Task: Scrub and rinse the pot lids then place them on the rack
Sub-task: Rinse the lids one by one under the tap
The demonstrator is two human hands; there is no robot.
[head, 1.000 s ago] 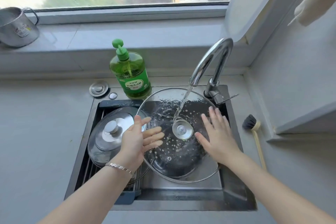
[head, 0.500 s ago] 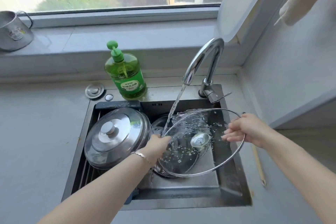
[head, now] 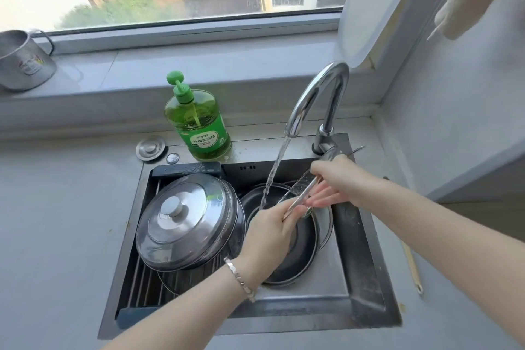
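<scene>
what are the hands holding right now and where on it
Both hold the glass lid, which stands edge-on beside the running water. The left hand grips its lower rim and the right hand grips its upper rim.

Your glass lid, turned edge-on, shows only its rim; your left hand covers its lower end. Upper left: the frame edge cuts the metal cup. Right: your right forearm hides the upper part of the wooden handle.

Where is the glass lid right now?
Head view, centre-right: the glass lid is held edge-on between left hand and right hand over the sink, right of the water stream, above a pan.
</scene>
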